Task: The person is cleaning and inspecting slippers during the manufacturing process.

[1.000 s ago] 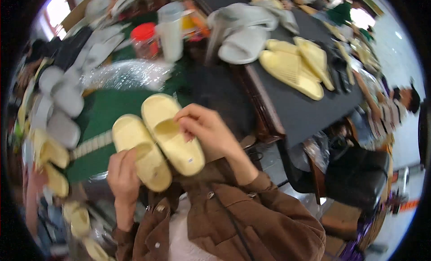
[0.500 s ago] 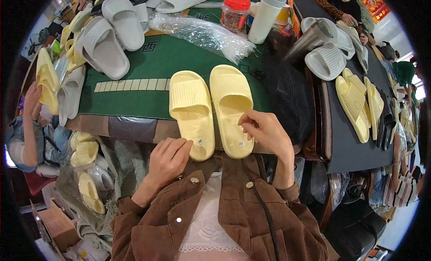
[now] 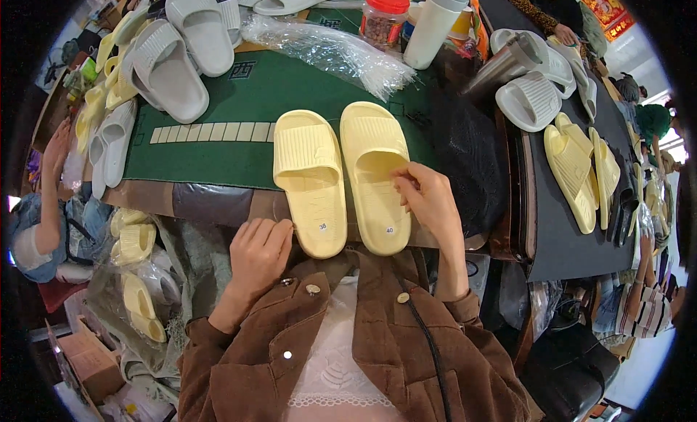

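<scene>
Two pale yellow slide slippers lie side by side on the green table mat (image 3: pixel 210 157), heels toward me. My left hand (image 3: pixel 259 251) touches the heel edge of the left slipper (image 3: pixel 311 177) with its fingertips. My right hand (image 3: pixel 429 201) rests on the right side of the right slipper (image 3: pixel 374 171), fingers pinching its sole edge. Each slipper carries a small round sticker near the heel.
Grey slippers (image 3: pixel 170 63) are piled at the far left, a clear plastic bag (image 3: pixel 330 52), a red-lidded jar (image 3: pixel 382 15) and a white bottle (image 3: pixel 433 23) at the back. More yellow slippers (image 3: pixel 577 168) lie on the dark table at right. Another person's arm (image 3: pixel 51 182) is at left.
The view has settled over the table. Both slippers now lie flat on the mat, and my left hand has moved up to the left slipper's heel.
</scene>
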Available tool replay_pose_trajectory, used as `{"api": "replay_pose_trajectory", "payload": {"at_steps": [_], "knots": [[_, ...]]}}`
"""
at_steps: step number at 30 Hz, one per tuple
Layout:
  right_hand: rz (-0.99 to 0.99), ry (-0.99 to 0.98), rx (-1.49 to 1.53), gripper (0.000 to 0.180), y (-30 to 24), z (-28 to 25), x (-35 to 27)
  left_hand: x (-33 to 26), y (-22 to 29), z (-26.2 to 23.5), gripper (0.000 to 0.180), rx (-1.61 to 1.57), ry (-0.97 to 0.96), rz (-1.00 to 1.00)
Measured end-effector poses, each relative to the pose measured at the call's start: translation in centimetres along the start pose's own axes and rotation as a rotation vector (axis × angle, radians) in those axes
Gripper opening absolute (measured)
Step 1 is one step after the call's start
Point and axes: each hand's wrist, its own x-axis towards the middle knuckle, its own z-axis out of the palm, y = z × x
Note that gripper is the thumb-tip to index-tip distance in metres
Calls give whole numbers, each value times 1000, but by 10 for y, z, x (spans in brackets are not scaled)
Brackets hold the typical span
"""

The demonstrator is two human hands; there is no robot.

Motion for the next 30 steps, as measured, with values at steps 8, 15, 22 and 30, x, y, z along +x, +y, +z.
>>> {"api": "replay_pose_trajectory", "payload": {"at_steps": [8, 15, 22, 30], "knots": [[60, -22, 53, 19, -3, 8, -1, 10, 0, 3, 22, -168, 117, 17], [-184, 25, -92, 28, 1, 26, 3, 42, 10, 19, 45, -94, 3, -5], [-333, 71, -340, 21, 3, 40, 13, 65, 19, 42, 64, -110, -64, -65], [3, -211, -203, 24, -5, 36, 50, 102, 6, 72, 74, -86, -18, -94]]}}
